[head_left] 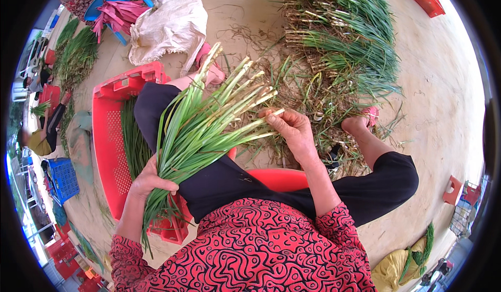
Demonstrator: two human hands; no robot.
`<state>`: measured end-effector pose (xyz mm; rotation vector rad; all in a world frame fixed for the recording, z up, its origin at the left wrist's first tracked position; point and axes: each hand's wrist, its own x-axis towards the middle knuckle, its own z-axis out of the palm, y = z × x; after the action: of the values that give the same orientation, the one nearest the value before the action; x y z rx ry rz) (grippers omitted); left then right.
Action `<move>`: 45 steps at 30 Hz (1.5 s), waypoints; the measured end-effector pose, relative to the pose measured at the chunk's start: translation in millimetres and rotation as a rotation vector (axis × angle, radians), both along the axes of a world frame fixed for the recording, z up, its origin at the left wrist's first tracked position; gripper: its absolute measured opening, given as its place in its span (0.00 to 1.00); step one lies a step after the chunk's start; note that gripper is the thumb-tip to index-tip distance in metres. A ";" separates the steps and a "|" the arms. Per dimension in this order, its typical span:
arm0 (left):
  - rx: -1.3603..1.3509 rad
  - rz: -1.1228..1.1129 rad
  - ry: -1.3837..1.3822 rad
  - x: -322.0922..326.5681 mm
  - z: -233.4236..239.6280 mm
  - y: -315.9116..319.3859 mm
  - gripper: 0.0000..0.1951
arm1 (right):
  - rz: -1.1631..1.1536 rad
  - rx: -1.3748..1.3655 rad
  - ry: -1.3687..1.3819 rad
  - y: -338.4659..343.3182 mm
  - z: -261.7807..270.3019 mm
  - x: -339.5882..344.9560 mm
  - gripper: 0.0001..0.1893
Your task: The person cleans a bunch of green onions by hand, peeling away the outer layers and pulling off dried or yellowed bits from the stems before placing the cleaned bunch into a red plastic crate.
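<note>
My left hand (pixel 150 178) is closed around a bunch of long green leafy stalks (pixel 199 139), which look like garlic chives or young garlic. Their pale stem ends fan out up and to the right, while the leaf tips hang below my fist. With thumb and fingertips, my right hand (pixel 289 129) pinches the pale end of one stalk at the bunch's right side. Beside my left leg stands a red plastic crate (pixel 111 135) with more green stalks (pixel 135 139) lying in it. Part of that crate is hidden behind my leg and the bunch.
A large heap of stalks (pixel 344 34) lies ahead on the right, with loose trimmings (pixel 309 96) strewn between my feet. Ahead left are a white woven sack (pixel 172 22) and pink strips (pixel 119 16) on a blue stool (pixel 103 2). Another person (pixel 43 135) sits far left near a blue crate (pixel 62 178).
</note>
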<state>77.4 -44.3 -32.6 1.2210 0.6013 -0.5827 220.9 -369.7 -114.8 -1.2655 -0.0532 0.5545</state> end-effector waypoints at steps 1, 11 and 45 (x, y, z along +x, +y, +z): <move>0.004 -0.004 0.005 0.3 0.3 -0.2 0.40 | -0.002 -0.063 -0.020 0.6 -4.1 -1.0 0.10; -0.024 0.030 -0.047 1.5 6.8 -8.8 0.41 | -0.321 -0.341 -0.246 -6.9 -5.9 1.4 0.05; 0.001 -0.019 -0.145 7.1 14.5 -16.2 0.41 | 0.214 -0.503 -0.736 106.2 84.8 -69.5 0.11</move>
<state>84.5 -60.5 -18.2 1.2589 0.4684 -0.5053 151.4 -263.5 -30.1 -1.9198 -0.7066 0.2588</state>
